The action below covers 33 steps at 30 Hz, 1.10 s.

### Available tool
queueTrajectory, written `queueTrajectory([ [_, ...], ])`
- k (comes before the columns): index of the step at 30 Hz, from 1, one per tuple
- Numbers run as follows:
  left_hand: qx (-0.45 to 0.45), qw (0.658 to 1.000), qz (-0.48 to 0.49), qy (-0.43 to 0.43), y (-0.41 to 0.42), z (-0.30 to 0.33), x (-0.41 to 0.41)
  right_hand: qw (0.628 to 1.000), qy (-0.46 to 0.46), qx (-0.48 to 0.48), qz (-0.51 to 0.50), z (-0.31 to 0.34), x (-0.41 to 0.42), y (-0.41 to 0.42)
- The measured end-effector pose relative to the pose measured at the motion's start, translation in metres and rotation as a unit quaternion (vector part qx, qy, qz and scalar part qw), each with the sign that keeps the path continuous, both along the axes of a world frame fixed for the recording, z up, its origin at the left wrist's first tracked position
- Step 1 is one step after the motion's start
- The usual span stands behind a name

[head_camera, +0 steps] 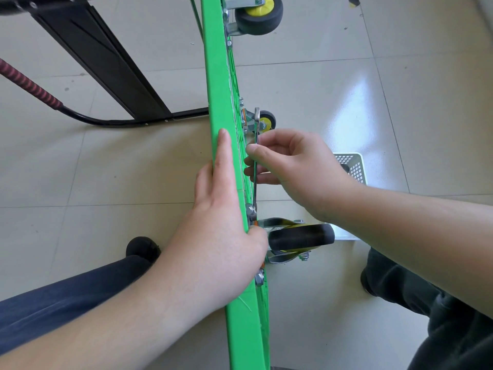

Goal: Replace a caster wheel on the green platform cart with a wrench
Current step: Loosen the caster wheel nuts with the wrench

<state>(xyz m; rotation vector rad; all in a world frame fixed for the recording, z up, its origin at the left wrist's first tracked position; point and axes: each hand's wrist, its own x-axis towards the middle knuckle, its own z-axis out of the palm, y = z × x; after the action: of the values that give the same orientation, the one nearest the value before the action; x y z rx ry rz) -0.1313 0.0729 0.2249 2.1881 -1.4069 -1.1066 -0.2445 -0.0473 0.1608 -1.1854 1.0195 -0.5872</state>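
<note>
Work looks early: the black-tyred, steel-bracketed caster wheel (301, 237) stays bolted to the upended green plastic platform cart (221, 108), right hand (296, 166) pinching the slim steel wrench (255, 161) on its nut, left hand (221, 225) lying flat, fingers straight, steadying the deck.

green cart (217, 84) on edge, wrench (255, 166) on caster (300, 237) nut

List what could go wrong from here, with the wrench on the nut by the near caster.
1. The right hand only pinches the wrench mid-shaft; its lower end sits on a nut and might slip off under force.
2. The left hand braces the green cart, thumb beside the caster wheel bracket; a slip could strike it.
3. The cart stands on edge and may tip if that hand lets go.
</note>
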Motion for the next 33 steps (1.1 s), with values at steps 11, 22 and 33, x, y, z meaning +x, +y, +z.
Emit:
queueTrajectory([
  [11, -0.004, 1.0, 0.006, 0.001, 0.0, -0.003, 0.0, 0.993, -0.029, -0.105, 0.052, 0.007, -0.019, 0.021],
  [22, -0.005, 1.0, 0.003, 0.006, 0.0, -0.001, 0.0, 0.986, -0.033, -0.15, 0.061, 0.008, -0.024, 0.021],
  [33, 0.003, 1.0, 0.004, 0.0, 0.0, -0.001, 0.0, 0.992, 0.024, 0.072, -0.105, -0.001, -0.006, -0.021],
])
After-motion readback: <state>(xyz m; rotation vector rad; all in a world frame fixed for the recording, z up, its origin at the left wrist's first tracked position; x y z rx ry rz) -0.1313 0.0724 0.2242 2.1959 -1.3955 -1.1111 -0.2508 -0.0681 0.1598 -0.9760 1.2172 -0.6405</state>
